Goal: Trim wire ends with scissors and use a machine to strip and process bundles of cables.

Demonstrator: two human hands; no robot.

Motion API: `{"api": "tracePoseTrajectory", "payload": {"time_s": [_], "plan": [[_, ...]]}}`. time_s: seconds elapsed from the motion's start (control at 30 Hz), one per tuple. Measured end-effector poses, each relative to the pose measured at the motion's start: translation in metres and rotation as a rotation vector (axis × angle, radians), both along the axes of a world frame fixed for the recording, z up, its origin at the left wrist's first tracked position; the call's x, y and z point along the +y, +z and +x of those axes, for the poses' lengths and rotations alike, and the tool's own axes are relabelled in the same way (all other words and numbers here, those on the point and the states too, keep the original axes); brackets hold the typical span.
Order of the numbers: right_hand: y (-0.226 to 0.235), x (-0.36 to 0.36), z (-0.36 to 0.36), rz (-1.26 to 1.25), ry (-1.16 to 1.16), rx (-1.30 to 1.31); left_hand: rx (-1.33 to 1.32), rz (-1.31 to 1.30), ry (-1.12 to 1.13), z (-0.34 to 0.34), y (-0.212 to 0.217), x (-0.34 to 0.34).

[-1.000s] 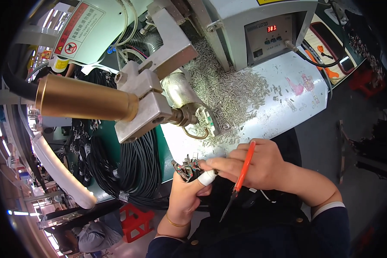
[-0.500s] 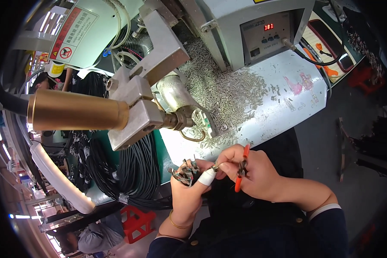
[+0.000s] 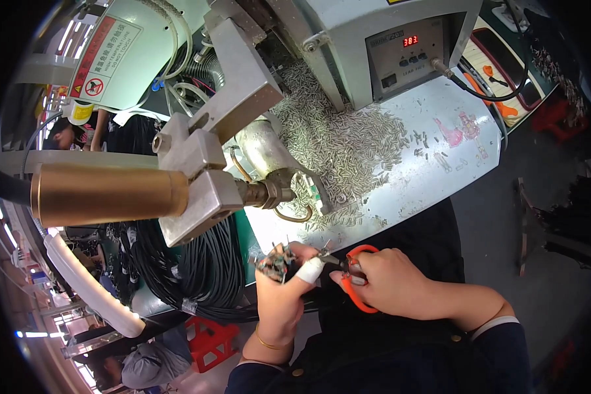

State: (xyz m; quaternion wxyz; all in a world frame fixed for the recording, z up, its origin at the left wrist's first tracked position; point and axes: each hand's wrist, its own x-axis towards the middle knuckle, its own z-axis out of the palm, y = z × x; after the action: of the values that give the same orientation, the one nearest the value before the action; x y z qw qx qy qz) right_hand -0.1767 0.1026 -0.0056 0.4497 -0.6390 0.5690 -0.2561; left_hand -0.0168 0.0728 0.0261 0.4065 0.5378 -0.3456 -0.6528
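Note:
My left hand (image 3: 276,305), its thumb wrapped in white tape, is closed around a bunch of small cable ends with wires and metal parts (image 3: 277,264). One thin metal-tipped end sticks up past the taped thumb; its exact kind is too small to tell. My right hand (image 3: 400,284) grips orange-handled cutting pliers (image 3: 361,304). Their jaws point left and reach that end beside the thumb; whether they touch it I cannot tell. Beyond both hands, a small green-and-white part (image 3: 314,190) sits in the metal fixture by the nozzle of a brass-coloured cylinder (image 3: 111,192).
Small metal pins (image 3: 338,144) lie heaped across the white tabletop (image 3: 400,180). A grey control box (image 3: 407,56) with a red display stands behind them. Coiled black cables (image 3: 210,266), a lit lamp tube (image 3: 92,289) and a red stool (image 3: 210,341) are on the left. Other people sit farther off.
My right fingers have let go of the end by my left thumb. The pliers have swung from my right palm to point their jaws at it. The cylinder assembly has shifted slightly left and nearer.

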Motion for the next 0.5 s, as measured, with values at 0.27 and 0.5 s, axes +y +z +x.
{"api": "tracePoseTrajectory", "payload": {"time_s": [0.27,0.5], "plan": [[-0.006,-0.036,-0.003,0.080,-0.281,-0.411,0.216,0.105,-0.021,-0.004,-0.015,-0.046],[-0.009,-0.078,0.000,-0.014,-0.292,-0.402,0.136,0.131,-0.051,0.000,-0.015,-0.061]]}}
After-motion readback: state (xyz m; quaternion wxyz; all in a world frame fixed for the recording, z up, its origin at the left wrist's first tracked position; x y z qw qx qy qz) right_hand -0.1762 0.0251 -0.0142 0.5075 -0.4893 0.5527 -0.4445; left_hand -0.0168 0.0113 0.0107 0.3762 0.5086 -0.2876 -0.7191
